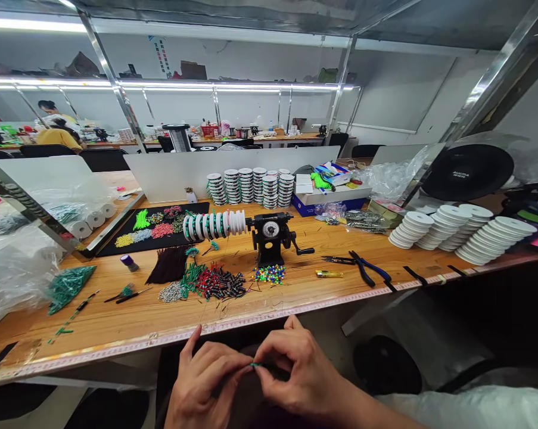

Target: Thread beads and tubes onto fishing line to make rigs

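In front of the table edge, my left hand (204, 381) and my right hand (302, 363) meet at their fingertips. Between them is a small, thin green piece (255, 364), pinched from both sides; its kind is too small to make out. Beyond the hands, on the table, lie loose piles of green tube-like pieces (190, 280), red pieces (210, 277) and black pieces (229, 285). Silver bits (171, 292) and multicoloured beads (269, 274) flank these piles.
Behind the piles stands a black hand-crank winder (271, 238) carrying a row of white spools (215, 225). Pliers (367, 268), a yellow lighter (329, 274) and stacked white discs (496, 238) are at right. A measuring tape (269, 314) runs along the table edge. Plastic bags (18, 274) fill the left.
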`<state>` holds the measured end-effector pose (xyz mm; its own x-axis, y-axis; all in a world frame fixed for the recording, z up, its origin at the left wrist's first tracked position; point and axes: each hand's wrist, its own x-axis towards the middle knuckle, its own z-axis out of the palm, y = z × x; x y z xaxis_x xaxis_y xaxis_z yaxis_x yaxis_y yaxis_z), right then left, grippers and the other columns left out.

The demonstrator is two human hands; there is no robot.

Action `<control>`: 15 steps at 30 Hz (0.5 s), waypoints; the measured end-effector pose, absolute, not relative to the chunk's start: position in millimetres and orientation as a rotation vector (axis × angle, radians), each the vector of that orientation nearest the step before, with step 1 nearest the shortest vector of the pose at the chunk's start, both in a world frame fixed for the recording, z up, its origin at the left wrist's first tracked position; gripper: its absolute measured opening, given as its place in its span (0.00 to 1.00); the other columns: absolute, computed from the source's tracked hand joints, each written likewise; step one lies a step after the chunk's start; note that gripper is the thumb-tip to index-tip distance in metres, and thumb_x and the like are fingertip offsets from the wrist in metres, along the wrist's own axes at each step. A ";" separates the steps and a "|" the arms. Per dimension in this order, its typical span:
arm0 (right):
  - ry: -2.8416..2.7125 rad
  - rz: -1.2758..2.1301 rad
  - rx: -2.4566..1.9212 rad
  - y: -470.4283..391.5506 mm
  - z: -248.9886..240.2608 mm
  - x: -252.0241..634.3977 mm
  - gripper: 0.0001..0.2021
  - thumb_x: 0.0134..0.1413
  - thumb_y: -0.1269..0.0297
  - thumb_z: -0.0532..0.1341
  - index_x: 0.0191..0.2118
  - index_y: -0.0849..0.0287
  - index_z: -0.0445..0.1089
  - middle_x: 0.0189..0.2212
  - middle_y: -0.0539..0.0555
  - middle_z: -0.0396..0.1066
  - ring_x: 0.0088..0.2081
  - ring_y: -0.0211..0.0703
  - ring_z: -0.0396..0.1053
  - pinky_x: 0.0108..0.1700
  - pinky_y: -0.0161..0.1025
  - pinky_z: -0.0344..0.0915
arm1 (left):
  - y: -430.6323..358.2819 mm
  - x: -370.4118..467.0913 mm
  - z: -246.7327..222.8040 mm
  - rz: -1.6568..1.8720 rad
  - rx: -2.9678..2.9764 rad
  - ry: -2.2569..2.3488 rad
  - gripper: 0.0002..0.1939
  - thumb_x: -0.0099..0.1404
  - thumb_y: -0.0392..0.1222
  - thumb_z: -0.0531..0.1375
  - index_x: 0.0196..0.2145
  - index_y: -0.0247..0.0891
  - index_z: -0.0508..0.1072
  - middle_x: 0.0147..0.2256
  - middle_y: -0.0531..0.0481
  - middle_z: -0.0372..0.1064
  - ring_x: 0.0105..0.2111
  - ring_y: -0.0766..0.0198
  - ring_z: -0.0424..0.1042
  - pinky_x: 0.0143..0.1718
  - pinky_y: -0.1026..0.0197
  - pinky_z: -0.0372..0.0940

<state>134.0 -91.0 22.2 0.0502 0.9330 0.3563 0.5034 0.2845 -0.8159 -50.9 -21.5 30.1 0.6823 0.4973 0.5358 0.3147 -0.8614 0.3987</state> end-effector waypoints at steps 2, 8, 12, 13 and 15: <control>-1.581 0.559 -1.365 -90.9 21.7 133.9 0.04 0.44 0.73 0.62 0.27 0.58 0.72 0.17 0.41 0.60 0.20 0.32 0.53 0.38 0.39 0.52 | -23.2 -51.1 31.6 0.957 2.632 0.655 0.11 0.64 0.31 0.60 0.40 0.47 0.73 0.32 0.61 0.75 0.32 0.67 0.76 0.66 0.58 0.41; -1.564 0.615 -1.349 -90.8 21.6 138.3 0.05 0.45 0.74 0.61 0.28 0.58 0.73 0.17 0.42 0.60 0.20 0.32 0.54 0.38 0.39 0.54 | -22.6 -55.1 29.7 0.976 2.655 0.674 0.10 0.65 0.31 0.59 0.40 0.47 0.72 0.32 0.61 0.76 0.32 0.66 0.76 0.65 0.57 0.42; -1.557 0.685 -1.359 -91.0 23.2 142.3 0.05 0.48 0.74 0.61 0.29 0.58 0.73 0.17 0.41 0.60 0.19 0.32 0.55 0.40 0.41 0.56 | -19.2 -57.3 27.4 0.964 2.670 0.696 0.10 0.66 0.32 0.59 0.40 0.48 0.73 0.32 0.62 0.77 0.32 0.65 0.76 0.65 0.55 0.41; -1.556 0.670 -1.362 -91.3 23.4 142.8 0.05 0.48 0.75 0.61 0.28 0.58 0.72 0.16 0.41 0.59 0.19 0.32 0.54 0.39 0.41 0.57 | -18.7 -57.5 27.0 0.960 2.675 0.697 0.10 0.66 0.32 0.59 0.40 0.48 0.73 0.32 0.62 0.77 0.31 0.65 0.76 0.65 0.55 0.41; -1.559 0.625 -1.368 -92.3 23.9 143.3 0.06 0.45 0.76 0.60 0.27 0.58 0.70 0.16 0.41 0.58 0.19 0.32 0.54 0.37 0.39 0.57 | -18.0 -57.7 26.5 0.954 2.686 0.702 0.10 0.66 0.32 0.59 0.40 0.48 0.73 0.32 0.62 0.77 0.32 0.65 0.76 0.66 0.54 0.41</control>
